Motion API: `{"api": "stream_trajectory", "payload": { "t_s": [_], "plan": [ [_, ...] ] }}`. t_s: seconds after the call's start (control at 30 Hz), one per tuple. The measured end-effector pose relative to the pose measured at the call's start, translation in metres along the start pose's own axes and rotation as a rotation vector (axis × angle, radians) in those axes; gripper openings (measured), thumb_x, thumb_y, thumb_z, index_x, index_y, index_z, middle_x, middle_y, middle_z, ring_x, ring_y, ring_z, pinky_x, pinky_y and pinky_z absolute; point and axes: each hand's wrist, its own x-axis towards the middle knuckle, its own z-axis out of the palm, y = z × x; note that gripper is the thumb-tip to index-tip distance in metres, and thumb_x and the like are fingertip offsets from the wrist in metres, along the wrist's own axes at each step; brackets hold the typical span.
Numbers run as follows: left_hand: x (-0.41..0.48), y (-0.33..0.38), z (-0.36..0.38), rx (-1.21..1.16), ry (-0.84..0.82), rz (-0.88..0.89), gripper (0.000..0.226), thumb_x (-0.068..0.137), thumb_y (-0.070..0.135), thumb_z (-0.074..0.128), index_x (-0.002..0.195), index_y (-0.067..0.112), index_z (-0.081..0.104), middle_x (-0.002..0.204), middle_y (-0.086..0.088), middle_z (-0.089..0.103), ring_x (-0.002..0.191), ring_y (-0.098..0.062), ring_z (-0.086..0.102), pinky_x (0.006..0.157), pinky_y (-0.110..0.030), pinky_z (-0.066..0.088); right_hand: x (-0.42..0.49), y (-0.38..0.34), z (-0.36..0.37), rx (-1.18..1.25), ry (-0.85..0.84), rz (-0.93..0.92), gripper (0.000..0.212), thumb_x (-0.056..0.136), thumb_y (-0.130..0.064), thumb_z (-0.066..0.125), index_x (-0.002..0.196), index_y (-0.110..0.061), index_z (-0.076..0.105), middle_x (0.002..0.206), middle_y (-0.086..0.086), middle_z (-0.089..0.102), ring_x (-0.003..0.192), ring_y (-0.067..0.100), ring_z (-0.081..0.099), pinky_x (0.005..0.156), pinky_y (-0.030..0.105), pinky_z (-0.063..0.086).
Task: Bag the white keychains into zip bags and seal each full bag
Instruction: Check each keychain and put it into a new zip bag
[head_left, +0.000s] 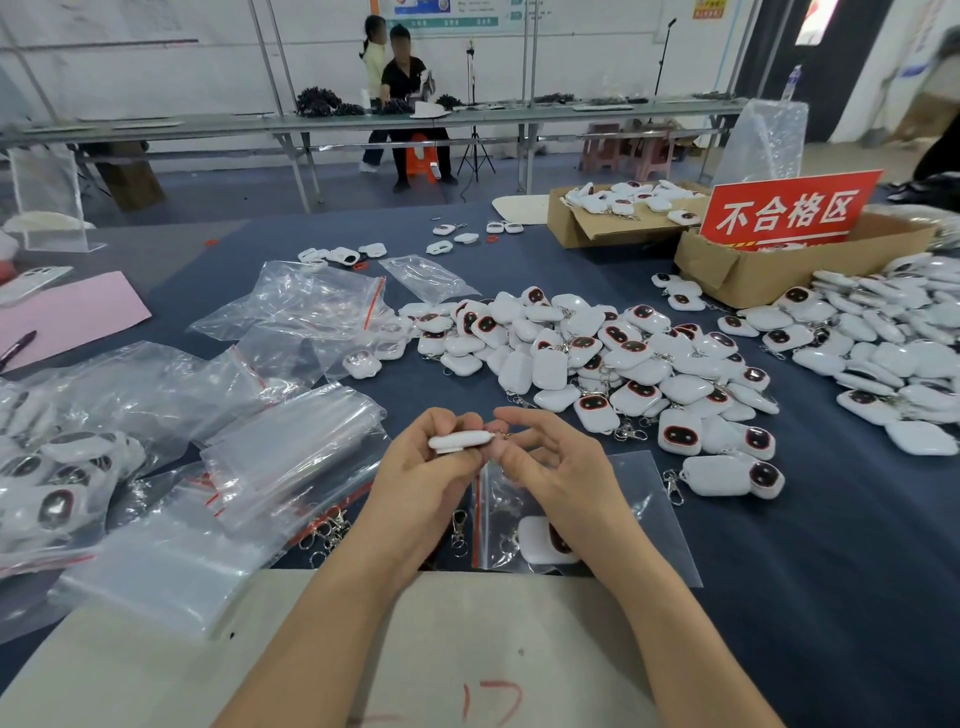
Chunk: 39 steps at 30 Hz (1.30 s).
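1. Edges: a beige board (519, 623) lies along the near edge of the desk (831, 571), under both forearms. The dark blue desk surface shows bare to the right of the forearms, out to the frame edge.
2. Left grip (426, 478): fingers curled round a white keychain (460, 441), held edge-on above the desk.
3. Right grip (561, 467): narrow, with thumb and forefinger pinching the metal ring at that keychain's end and the other fingers loosely spread.
4. Directly beneath the hands lies a zip bag (639, 499), flat, red seal strip to the left, with one bagged keychain (540, 540) inside.
5. Left of the hands: a stack of empty bags (291, 452), touching the board. Loose metal clasps (327, 530) lie at its near corner. Filled bags (57, 483) sit at far left.
6. Ahead and to the right: the main keychain pile (597, 353), its nearest pieces just beside the zip bag. A second pile (893, 332) runs along the right edge.
7. Behind the piles: two cardboard boxes, the front box (753, 275) and the rear box (597, 228), which holds more keychains.
8. Far left: pink paper (67, 312) with a pen (15, 348) at its edge.
9. Writing: a red sign (789, 208) in the front box reads "不合格区". The board bears "17" in red.
10. Background: two people at a long bench (260, 122); details blurred.
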Motion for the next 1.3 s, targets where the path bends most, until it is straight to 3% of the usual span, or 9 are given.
{"api": "stream_trajectory", "payload": {
  "t_s": [0.2, 0.3, 0.4, 0.57, 0.7, 0.8, 0.87, 1.07, 1.3],
  "plan": [
    [0.004, 0.002, 0.001, -0.081, 0.036, -0.021, 0.023, 0.078, -0.007, 0.072, 0.087, 0.010, 0.060, 0.094, -0.010, 0.070, 0.107, -0.029, 0.072, 0.088, -0.028, 0.058, -0.001, -0.001, -0.004, 0.058, -0.001, 0.011, 0.020, 0.096, -0.025, 0.068, 0.110, -0.040, 0.069, 0.088, -0.006, 0.076, 0.074, 0.007, 0.067, 0.075, 0.025, 0.058],
    [0.003, 0.001, 0.005, -0.025, 0.085, -0.057, 0.026, 0.082, 0.012, 0.073, 0.105, 0.003, 0.066, 0.098, -0.014, 0.072, 0.100, -0.028, 0.074, 0.082, -0.027, 0.059, -0.002, -0.002, -0.008, 0.212, 0.030, 0.078, 0.019, 0.100, -0.017, 0.061, 0.112, -0.029, 0.072, 0.076, 0.000, 0.073, 0.058, 0.014, 0.061, 0.066, 0.031, 0.061],
    [0.003, -0.003, 0.008, 0.092, 0.095, -0.077, 0.034, 0.093, 0.018, 0.068, 0.121, -0.001, 0.062, 0.103, -0.016, 0.075, 0.097, -0.027, 0.075, 0.078, -0.023, 0.059, -0.002, 0.001, -0.008, 0.197, 0.068, 0.097, 0.019, 0.102, -0.015, 0.058, 0.111, -0.024, 0.072, 0.056, -0.004, 0.060, 0.044, 0.010, 0.047, 0.051, 0.025, 0.052],
    [0.003, -0.002, 0.006, 0.102, 0.104, -0.087, 0.034, 0.095, 0.019, 0.067, 0.122, 0.000, 0.062, 0.104, -0.016, 0.076, 0.095, -0.025, 0.076, 0.076, -0.021, 0.059, 0.000, 0.002, -0.007, 0.154, 0.078, 0.114, 0.018, 0.102, -0.016, 0.056, 0.110, -0.022, 0.071, 0.049, -0.009, 0.050, 0.040, 0.009, 0.041, 0.047, 0.026, 0.050],
    [0.005, -0.002, 0.005, 0.110, 0.119, -0.040, 0.031, 0.084, 0.023, 0.074, 0.111, 0.009, 0.067, 0.093, -0.007, 0.075, 0.083, -0.015, 0.073, 0.067, -0.020, 0.056, 0.000, 0.001, -0.006, 0.134, 0.082, 0.121, 0.021, 0.103, -0.017, 0.054, 0.106, -0.026, 0.073, 0.050, -0.008, 0.049, 0.042, 0.011, 0.045, 0.049, 0.024, 0.049],
    [0.008, 0.002, 0.003, 0.071, 0.145, -0.008, 0.014, 0.080, 0.028, 0.074, 0.093, 0.022, 0.077, 0.074, 0.005, 0.061, 0.066, -0.008, 0.057, 0.061, -0.020, 0.050, -0.001, 0.001, -0.004, 0.122, 0.049, 0.116, 0.022, 0.104, -0.016, 0.052, 0.108, -0.025, 0.072, 0.059, -0.004, 0.057, 0.046, 0.011, 0.050, 0.056, 0.026, 0.053],
    [0.009, 0.010, -0.005, 0.051, 0.158, -0.029, 0.025, 0.081, 0.032, 0.071, 0.101, 0.017, 0.074, 0.073, 0.005, 0.058, 0.064, -0.007, 0.058, 0.066, -0.022, 0.055, -0.002, 0.001, -0.002, 0.080, 0.033, 0.103, 0.026, 0.103, -0.013, 0.051, 0.106, -0.028, 0.072, 0.068, -0.003, 0.065, 0.050, 0.011, 0.055, 0.058, 0.024, 0.054],
    [-0.003, 0.051, -0.043, 0.608, 0.008, -0.350, 0.023, 0.096, 0.015, 0.064, 0.118, 0.008, 0.068, 0.080, -0.003, 0.057, 0.058, -0.010, 0.051, 0.051, -0.021, 0.046, -0.002, -0.001, 0.002, 0.099, 0.037, 0.115, 0.036, 0.100, -0.005, 0.049, 0.101, -0.031, 0.075, 0.085, -0.007, 0.073, 0.067, 0.010, 0.062, 0.059, 0.024, 0.056],
    [-0.010, 0.065, -0.037, 0.874, -0.254, -0.542, 0.025, 0.101, 0.018, 0.061, 0.123, 0.017, 0.072, 0.095, 0.001, 0.070, 0.077, -0.012, 0.063, 0.071, -0.024, 0.053, -0.004, -0.003, 0.002, 0.080, 0.028, 0.135, 0.032, 0.101, -0.007, 0.049, 0.105, -0.027, 0.074, 0.090, -0.008, 0.075, 0.077, 0.008, 0.066, 0.066, 0.021, 0.057]
  ]
}}
